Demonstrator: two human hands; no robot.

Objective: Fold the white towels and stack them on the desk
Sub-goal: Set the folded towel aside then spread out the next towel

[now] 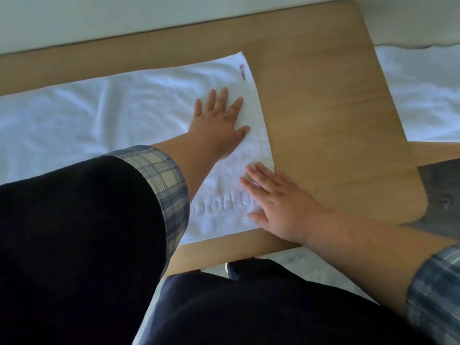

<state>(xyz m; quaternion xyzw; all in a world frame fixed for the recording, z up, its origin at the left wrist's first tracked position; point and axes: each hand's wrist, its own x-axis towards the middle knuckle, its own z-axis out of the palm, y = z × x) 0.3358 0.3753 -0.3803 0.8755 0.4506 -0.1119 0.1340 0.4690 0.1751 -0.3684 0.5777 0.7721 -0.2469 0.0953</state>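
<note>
Smoothing a white towel (124,115) on the desk (323,108), the person lays both hands flat on the cloth at its right-hand end. The left hand (219,120), fingers straight and spread, presses palm-down on the far part of that end, just inside the edge. The right hand (281,202), likewise flat with straight fingers, lies across the near right corner, fingers on the cloth and wrist over bare wood. Neither hand grips or pinches anything. The towel lies lengthwise along the desk and runs out of view to the left, with soft creases across its middle. Its right edge stops short of the desk's right end, leaving a broad stretch of wood uncovered. A small red mark (242,70) sits at the far right corner, and raised lettering (224,207), only partly legible, shows near the front edge between the arms. The flat, spread posture suggests the cloth is being pressed out and squared, since creases left in would make an uneven fold and an unsteady stack. Setting both hands at one end probably also readies that end to be lifted and carried across. Whether the towel is already doubled cannot be told, and no stack of folded towels is in view, so the task appears to be at an early stage. A bed (423,90) with white bedding stands beyond the desk at right.
</note>
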